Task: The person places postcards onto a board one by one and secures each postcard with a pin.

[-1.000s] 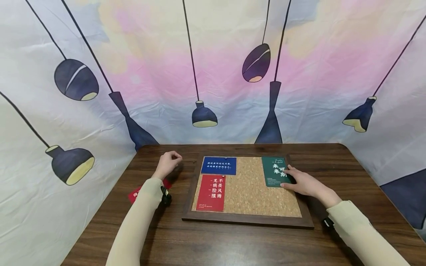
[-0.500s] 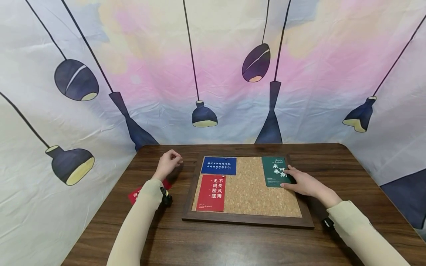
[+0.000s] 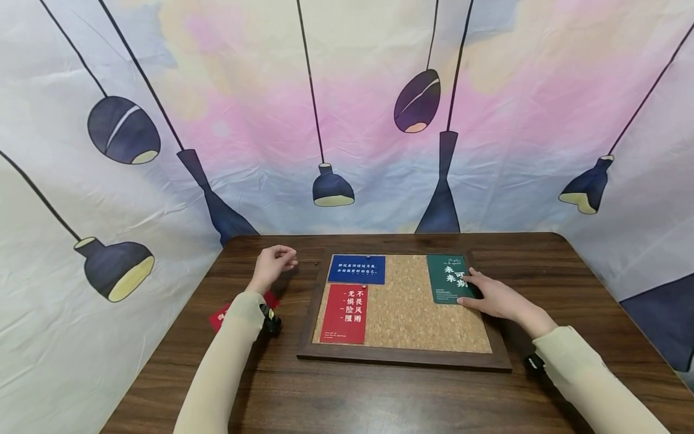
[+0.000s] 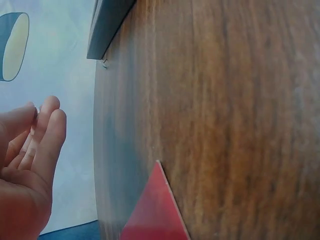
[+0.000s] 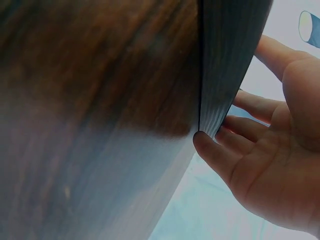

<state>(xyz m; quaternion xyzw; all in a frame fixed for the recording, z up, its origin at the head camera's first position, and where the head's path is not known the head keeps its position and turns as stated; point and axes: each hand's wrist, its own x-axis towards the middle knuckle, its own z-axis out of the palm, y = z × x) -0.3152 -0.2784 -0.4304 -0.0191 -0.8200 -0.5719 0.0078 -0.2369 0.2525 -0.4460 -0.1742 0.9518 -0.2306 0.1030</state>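
The left hand [image 3: 273, 265] pinches an apparent tack [image 4: 36, 114]; the right hand [image 3: 497, 298], spread, touches the green card [image 3: 444, 280]. Likely light, bendable: best held by its edges.

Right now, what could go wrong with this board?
1. The green card shows no visible pin; if the right grip lifts, the card may shift on the cork board.
2. The left grip seems to pinch something tiny; a fumble could lose it.
3. A small object, perhaps a pin, lies on the table just left of the board; a sweep might scatter it.
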